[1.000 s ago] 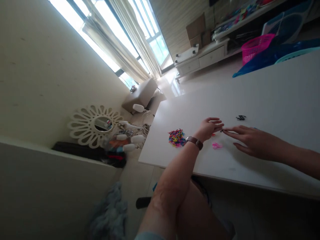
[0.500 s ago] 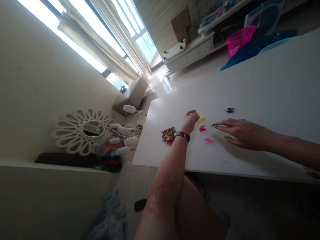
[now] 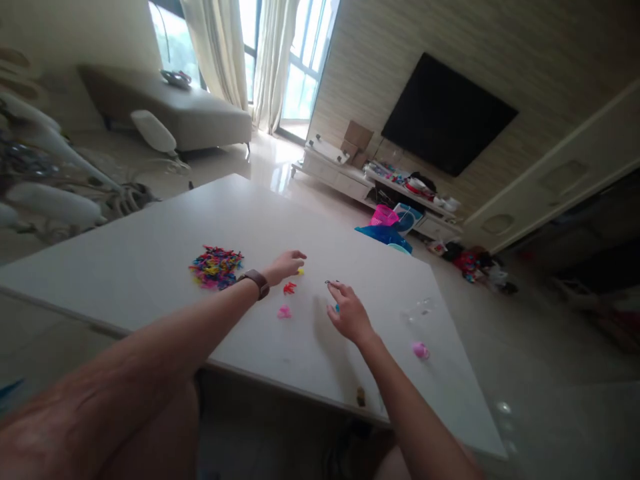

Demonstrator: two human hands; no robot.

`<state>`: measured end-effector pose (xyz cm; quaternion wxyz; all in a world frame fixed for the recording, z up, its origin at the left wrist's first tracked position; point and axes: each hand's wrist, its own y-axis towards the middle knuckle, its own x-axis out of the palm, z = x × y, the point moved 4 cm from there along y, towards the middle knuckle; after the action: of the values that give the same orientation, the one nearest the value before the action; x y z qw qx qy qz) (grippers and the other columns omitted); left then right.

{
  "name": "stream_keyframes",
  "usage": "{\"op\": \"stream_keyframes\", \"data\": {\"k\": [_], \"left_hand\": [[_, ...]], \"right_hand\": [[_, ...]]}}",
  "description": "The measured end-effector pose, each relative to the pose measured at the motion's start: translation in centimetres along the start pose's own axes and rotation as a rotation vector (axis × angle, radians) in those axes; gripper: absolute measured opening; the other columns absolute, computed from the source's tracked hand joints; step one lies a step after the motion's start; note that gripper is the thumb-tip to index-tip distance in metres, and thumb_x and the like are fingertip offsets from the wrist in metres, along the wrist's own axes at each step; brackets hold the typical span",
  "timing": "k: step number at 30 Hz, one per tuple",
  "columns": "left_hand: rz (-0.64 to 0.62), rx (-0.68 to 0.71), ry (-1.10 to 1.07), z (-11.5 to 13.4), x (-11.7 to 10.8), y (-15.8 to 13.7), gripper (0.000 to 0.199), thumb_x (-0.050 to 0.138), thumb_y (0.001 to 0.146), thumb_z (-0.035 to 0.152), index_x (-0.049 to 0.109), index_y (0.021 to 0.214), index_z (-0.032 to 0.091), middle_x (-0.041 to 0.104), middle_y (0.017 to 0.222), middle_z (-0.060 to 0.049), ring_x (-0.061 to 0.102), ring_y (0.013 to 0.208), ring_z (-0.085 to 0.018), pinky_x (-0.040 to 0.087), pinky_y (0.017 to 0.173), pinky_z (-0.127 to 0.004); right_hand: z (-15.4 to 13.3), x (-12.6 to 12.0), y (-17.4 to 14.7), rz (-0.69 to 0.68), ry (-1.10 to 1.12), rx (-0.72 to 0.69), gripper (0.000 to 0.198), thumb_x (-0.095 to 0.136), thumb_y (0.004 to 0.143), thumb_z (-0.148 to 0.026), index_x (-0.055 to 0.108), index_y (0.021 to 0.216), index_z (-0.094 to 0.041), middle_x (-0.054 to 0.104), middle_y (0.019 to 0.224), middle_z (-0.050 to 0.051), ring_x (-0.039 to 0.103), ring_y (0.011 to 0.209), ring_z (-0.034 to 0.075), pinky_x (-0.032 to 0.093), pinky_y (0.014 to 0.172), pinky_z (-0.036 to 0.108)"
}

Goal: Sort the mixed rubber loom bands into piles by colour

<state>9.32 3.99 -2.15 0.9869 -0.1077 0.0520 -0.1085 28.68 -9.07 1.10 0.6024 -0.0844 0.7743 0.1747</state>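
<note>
From where I stand, the two hands are apart over the white table. The right hand holds a small black loop at its fingertips, thumb held away. The left hand (a brown wristband behind it) reaches over a yellow piece; whether it grips anything, I can't tell. Red pieces and pink pieces lie near it, right of a multicoloured heap.
</note>
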Motion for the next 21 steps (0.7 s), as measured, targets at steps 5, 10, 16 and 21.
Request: {"op": "stream_keyframes", "data": {"k": [5,10,16,21], "left_hand": [[0.016,0.126,0.478,0.6,-0.3,0.0,0.036,0.057,0.081,0.018,0.071,0.114,0.020,0.073,0.097,-0.007,0.069,0.093,-0.022,0.055,0.087,-0.031],[0.013,0.303,0.676,0.9,0.0,0.0,0.035,0.051,0.084,0.016,0.071,0.112,0.021,0.062,0.142,-0.007,0.058,0.129,-0.021,0.042,0.110,-0.028],[-0.016,0.353,0.733,0.7,0.3,-0.2,0.038,0.050,0.083,0.015,0.071,0.114,0.019,0.056,0.148,-0.009,0.055,0.133,-0.021,0.040,0.113,-0.029],[-0.010,0.378,0.773,1.2,0.4,-0.7,0.037,0.050,0.081,0.013,0.072,0.110,0.019,0.058,0.146,-0.008,0.056,0.132,-0.022,0.040,0.113,-0.030]], "right_hand": [[3.2,0.5,0.6,0.046,0.009,0.116,0.057,0.054,0.088,-0.023,0.054,0.145,-0.019,0.055,0.143,0.010,0.047,0.131,0.026,0.039,0.114,0.042],[5.5,1.5,1.0,0.020,0.040,0.230,0.056,0.056,0.087,-0.025,0.058,0.142,-0.017,0.056,0.141,0.011,0.049,0.129,0.026,0.039,0.114,0.040],[7.5,2.4,1.1,-0.003,0.063,0.277,0.055,0.056,0.086,-0.026,0.060,0.139,-0.014,0.058,0.138,0.012,0.049,0.129,0.026,0.039,0.113,0.039],[8.5,2.6,1.3,-0.009,0.071,0.275,0.053,0.056,0.085,-0.025,0.062,0.136,-0.015,0.059,0.136,0.013,0.050,0.127,0.026,0.039,0.112,0.039]]}}
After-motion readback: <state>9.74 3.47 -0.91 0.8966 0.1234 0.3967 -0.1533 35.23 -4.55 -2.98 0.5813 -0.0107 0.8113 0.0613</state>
